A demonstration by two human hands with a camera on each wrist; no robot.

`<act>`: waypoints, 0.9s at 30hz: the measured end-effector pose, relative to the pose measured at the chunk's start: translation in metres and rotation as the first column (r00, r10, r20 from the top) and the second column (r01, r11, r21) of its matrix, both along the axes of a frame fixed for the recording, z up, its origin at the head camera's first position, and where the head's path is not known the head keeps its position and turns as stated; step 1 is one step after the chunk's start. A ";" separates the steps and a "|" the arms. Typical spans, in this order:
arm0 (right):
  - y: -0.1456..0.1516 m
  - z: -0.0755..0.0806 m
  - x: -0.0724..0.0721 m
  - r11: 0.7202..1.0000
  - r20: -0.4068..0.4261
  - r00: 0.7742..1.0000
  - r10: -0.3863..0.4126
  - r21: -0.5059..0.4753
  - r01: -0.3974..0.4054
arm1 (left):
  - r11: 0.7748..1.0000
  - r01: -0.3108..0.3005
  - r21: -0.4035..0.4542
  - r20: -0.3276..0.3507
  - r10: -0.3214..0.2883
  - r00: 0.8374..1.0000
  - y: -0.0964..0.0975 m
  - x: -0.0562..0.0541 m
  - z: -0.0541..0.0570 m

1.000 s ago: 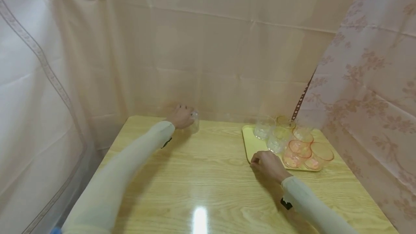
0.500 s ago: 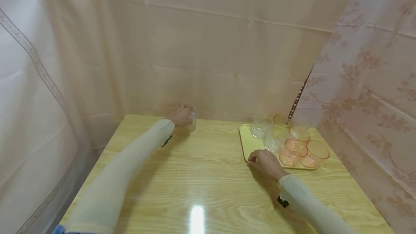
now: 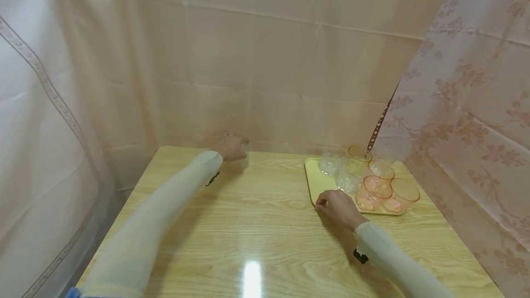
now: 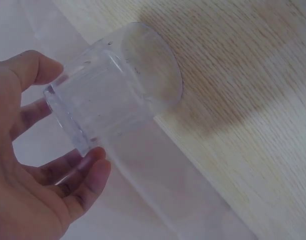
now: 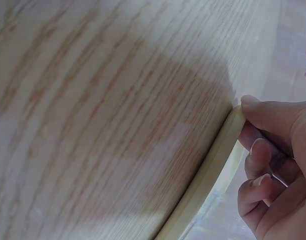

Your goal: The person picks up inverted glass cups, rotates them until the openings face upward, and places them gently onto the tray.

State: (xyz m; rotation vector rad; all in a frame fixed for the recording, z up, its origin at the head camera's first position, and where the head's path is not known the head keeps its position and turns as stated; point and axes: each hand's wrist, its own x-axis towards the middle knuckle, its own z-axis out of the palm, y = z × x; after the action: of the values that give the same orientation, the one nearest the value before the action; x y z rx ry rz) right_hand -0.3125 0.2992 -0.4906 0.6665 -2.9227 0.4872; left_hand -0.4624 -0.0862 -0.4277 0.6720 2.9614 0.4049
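Observation:
At the table's far edge my left hand has its fingers spread round a clear drinking glass. The left wrist view shows that glass upside down, its wide rim against the wooden table. My left thumb is at one side of its thick base, the other fingertips at the opposite side. My right hand pinches the near left corner of a yellow tray. In the right wrist view the thumb and index finger meet at the corner of the tray, with the other fingers curled beside it.
On the tray stand several glasses: clear ones at its left and back, orange-rimmed ones at the front right. A pale curtain hangs behind the table, a flowered one on the right.
The view has shifted slightly. A finger of my left hand has straightened and now covers the upper part of the glass. My right hand keeps its hold on the tray.

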 end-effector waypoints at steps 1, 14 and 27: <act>0.000 0.000 0.000 1.000 -0.002 1.000 0.002 0.001 -0.002 | 1.000 0.008 -0.007 -0.007 -0.008 1.000 -0.001 0.002 0.001; 0.000 -0.002 0.000 1.000 -0.012 1.000 0.007 0.017 -0.007 | 0.999 0.028 -0.024 -0.035 -0.028 0.999 -0.009 0.026 0.020; 0.000 0.004 0.000 0.998 0.000 1.000 0.028 0.055 -0.028 | 0.996 0.032 0.078 -0.034 -0.030 0.999 -0.015 0.037 0.023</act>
State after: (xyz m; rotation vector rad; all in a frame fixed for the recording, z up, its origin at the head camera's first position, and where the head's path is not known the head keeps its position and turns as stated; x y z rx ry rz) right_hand -0.3126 0.2990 -0.4868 0.7152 -2.9391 0.4104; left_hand -0.4251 -0.1011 -0.4047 0.7388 2.9752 0.5151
